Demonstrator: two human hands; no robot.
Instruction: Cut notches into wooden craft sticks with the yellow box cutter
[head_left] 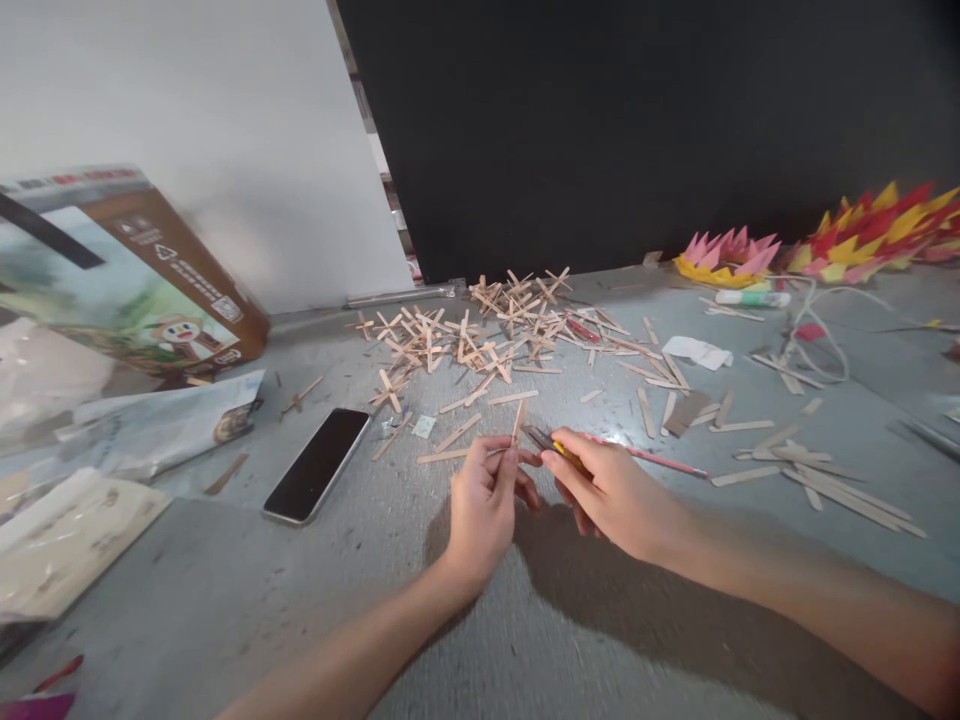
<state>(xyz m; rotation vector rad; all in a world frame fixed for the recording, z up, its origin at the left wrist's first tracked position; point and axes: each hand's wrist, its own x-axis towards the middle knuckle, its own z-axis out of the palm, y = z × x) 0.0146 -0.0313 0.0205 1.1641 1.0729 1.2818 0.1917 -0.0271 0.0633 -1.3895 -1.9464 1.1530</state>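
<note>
My left hand (484,505) is closed, pinching a wooden craft stick (519,420) that points upward between thumb and fingers. Just to its right, my right hand (604,490) grips what looks like a yellow-handled craft knife (570,455). The tool's grey metal tip points left toward the stick, and most of its handle is hidden in the palm. A red pencil (664,461) lies on the grey surface (300,620) behind my right hand. Beyond both hands spreads a pile of small crossed sticks (450,340).
A black phone (319,465) lies left of my hands, near plastic packets (172,420) and a printed brown bag (135,270). Loose sticks (847,485), a glue stick (752,298), a white cord (821,330) and pink-yellow paper crowns (727,258) are on the right.
</note>
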